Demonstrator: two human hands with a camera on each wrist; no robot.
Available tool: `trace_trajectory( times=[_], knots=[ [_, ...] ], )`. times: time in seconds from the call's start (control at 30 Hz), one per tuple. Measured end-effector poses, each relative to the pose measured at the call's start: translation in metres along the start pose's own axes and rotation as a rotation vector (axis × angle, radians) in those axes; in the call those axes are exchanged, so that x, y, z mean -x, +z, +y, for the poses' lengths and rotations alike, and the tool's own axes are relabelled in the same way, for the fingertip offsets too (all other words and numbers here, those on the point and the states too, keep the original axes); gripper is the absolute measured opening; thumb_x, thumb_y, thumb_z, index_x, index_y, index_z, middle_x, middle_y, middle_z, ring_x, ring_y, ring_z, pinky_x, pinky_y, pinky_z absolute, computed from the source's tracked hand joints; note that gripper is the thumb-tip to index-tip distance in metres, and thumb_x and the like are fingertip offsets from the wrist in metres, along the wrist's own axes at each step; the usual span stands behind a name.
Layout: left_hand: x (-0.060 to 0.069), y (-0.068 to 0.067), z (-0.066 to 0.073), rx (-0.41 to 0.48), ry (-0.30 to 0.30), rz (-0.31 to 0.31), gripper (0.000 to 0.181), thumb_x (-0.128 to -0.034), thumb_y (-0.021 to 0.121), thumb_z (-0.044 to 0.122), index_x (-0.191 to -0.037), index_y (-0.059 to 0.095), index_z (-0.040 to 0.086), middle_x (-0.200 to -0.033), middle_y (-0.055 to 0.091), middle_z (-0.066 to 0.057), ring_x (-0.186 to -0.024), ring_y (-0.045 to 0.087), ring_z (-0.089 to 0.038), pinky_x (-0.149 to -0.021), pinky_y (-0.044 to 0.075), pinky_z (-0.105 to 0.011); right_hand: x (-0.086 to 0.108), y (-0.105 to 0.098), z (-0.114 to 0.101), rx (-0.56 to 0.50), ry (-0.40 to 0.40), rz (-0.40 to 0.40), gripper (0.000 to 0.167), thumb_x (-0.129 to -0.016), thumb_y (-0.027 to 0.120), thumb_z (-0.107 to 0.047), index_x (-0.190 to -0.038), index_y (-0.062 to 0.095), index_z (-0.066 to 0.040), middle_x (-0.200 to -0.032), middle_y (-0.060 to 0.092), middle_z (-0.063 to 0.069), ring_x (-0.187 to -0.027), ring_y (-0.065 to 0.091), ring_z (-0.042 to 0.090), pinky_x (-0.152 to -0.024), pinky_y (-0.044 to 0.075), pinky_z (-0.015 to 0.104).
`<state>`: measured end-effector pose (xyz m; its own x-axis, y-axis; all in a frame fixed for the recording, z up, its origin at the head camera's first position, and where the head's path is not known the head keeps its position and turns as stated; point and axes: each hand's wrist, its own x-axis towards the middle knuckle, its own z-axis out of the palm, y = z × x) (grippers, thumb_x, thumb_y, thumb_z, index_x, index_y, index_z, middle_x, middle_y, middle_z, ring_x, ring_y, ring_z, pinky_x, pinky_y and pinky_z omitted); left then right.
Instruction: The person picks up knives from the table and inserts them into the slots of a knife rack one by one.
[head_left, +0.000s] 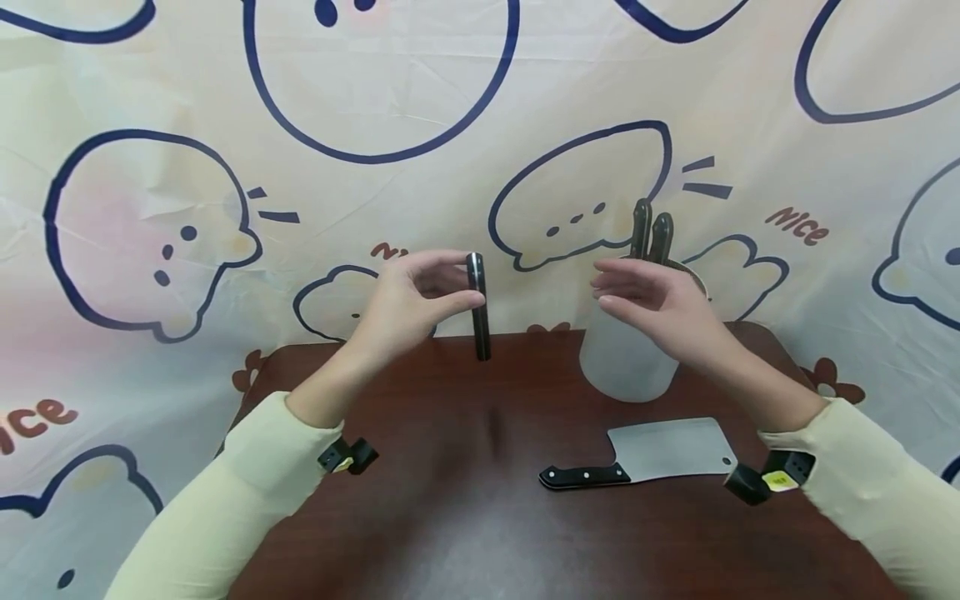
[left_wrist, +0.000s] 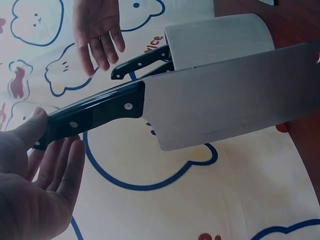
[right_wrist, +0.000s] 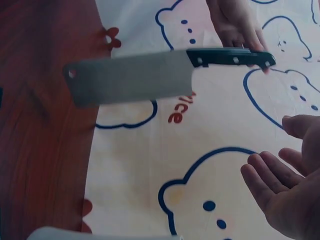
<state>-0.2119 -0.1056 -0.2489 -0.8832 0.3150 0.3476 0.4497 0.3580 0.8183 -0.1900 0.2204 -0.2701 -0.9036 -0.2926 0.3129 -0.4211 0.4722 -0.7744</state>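
My left hand pinches the end of a cleaver's black handle between thumb and fingers. The cleaver hangs above the table; its broad blade shows in the left wrist view, with a hole near the tip in the right wrist view. From the head view the blade is edge-on and can hardly be made out. My right hand is in front of a whitish container, fingers loosely extended and holding nothing. Two black-handled knives stand in that container, their blades hidden.
A second cleaver lies flat on the dark wooden table, handle to the left, below the container. Behind the table hangs a pale cloth with cartoon drawings.
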Motion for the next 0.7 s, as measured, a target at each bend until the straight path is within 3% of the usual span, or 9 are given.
trace_trajectory(
  times=[0.17,0.47,0.7],
  knots=[
    [-0.008,0.01,0.006,0.016,0.024,-0.001,0.048,-0.0843,0.086,0.018,-0.129,0.069,0.011,-0.104,0.076,-0.005,-0.096,0.072,-0.017,-0.09,0.057,-0.04,-0.004,0.012,-0.003,-0.031,-0.012,-0.042,0.047,-0.1,0.068,-0.019,-0.145,0.056,-0.011,-0.13,0.068,0.01,-0.117,0.065,0.017,-0.093,0.051,0.016],
    [-0.015,0.026,0.013,0.066,0.074,-0.026,0.047,-0.0871,0.083,0.017,-0.131,0.067,0.01,-0.104,0.076,-0.004,-0.095,0.071,-0.016,-0.091,0.057,-0.038,-0.009,0.027,-0.008,-0.075,-0.055,-0.065,0.046,-0.097,0.071,-0.015,-0.142,0.059,-0.01,-0.126,0.07,0.005,-0.113,0.066,0.015,-0.096,0.052,0.021],
    [-0.02,0.039,0.013,0.084,0.103,-0.029,0.046,-0.0874,0.083,0.016,-0.131,0.068,0.009,-0.103,0.076,-0.004,-0.094,0.072,-0.015,-0.09,0.057,-0.036,-0.011,0.036,-0.011,-0.093,-0.051,-0.081,0.048,-0.096,0.073,-0.015,-0.141,0.059,-0.007,-0.124,0.07,0.006,-0.113,0.067,0.016,-0.1,0.053,0.034]
  ],
)
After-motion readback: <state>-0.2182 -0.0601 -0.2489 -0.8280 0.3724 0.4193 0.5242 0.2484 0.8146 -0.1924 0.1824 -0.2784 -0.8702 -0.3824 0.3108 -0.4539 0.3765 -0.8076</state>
